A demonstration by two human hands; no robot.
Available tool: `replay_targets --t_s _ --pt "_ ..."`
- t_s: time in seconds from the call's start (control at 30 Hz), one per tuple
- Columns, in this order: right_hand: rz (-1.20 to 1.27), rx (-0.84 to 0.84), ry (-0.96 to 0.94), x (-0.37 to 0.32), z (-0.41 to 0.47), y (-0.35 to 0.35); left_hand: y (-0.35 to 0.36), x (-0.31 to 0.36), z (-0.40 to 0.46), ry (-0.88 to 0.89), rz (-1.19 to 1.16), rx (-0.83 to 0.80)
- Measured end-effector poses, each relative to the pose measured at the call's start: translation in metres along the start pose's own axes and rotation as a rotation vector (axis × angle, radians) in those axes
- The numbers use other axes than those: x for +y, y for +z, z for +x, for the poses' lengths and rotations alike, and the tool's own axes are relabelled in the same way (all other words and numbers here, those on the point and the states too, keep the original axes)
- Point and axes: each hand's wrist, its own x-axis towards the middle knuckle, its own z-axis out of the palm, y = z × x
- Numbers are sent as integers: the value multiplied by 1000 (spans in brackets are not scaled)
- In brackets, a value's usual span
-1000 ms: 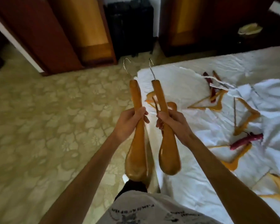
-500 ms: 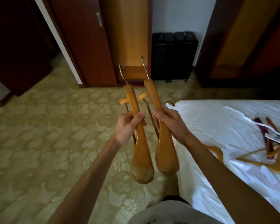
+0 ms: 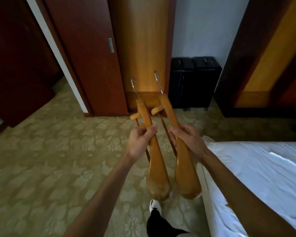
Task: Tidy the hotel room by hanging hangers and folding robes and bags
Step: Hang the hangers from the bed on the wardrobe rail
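Green patterned carpet (image 3: 41,168) covers the floor across the whole lower left; a dark red wooden wardrobe door (image 3: 85,57) with a small metal pull stands at the far side, and beside it a lighter, honey-coloured panel (image 3: 143,40); a bed (image 3: 263,177) under a white sheet fills the lower right, its corner just beside the person's right forearm; two black suitcases (image 3: 195,81) stand upright, touching each other, against the pale wall between the honey panel and another dark wooden frame at the right; a foot in a black sock and white shoe (image 3: 155,206) shows at the bottom, on the carpet near the bed's edge.

Two wooden hangers are held side by side, apart from each other, above the carpet, metal hooks pointing away toward the wardrobe and broad shoulder ends toward the person; the left hand (image 3: 140,141) has its fingers and thumb curled round the arm of the left hanger (image 3: 158,175); the right hand (image 3: 189,139) grips the arm of the right hanger (image 3: 186,173) the same way, fingers wrapped over the wood.
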Motion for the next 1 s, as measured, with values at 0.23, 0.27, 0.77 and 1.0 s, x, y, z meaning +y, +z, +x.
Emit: replay_targets --t_s 0.23,0.27,0.77,1.0 --pt "37 4 -4 -3 197 9 -67 11 180 48 27 -9" --pt "17 12 -7 -3 223 13 -79 13 202 60 26 3" --pt "83 136 -42 36 587 107 -297 -24 529 82 -15 -117" --pt "89 282 -56 28 722 132 -370 -15 674 116 -19 -263"
